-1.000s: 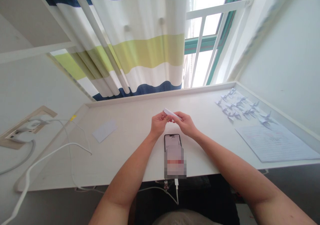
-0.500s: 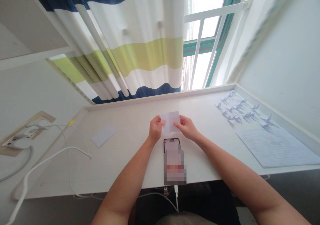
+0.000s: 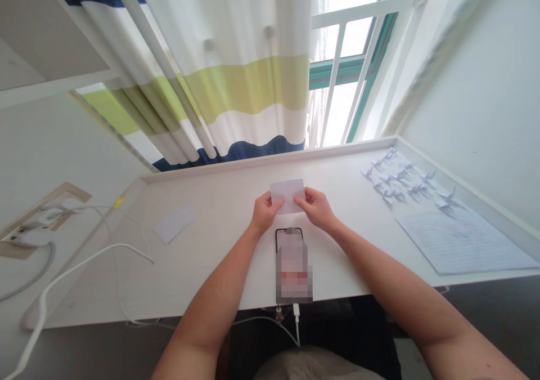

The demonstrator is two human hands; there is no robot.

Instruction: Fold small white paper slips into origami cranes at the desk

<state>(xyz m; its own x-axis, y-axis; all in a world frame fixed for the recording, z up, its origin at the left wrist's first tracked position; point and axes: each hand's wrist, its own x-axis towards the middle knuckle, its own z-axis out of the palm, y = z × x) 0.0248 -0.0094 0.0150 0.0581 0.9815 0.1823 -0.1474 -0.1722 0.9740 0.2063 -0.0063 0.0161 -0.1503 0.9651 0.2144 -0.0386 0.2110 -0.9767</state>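
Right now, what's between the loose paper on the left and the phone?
The left forearm, slanting over the desk between loose paper and phone; the head view shows it.

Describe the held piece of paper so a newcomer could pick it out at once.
Find the white desk below the striped curtain. Just beyond the phone, the left hand and right hand pinch a small white paper from either side. Unlike the loose paper lying on the desk at left, it is gripped by both hands.

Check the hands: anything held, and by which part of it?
A small white paper, held by its two side edges, toward the lower corners: left hand at the left, right hand at the right.
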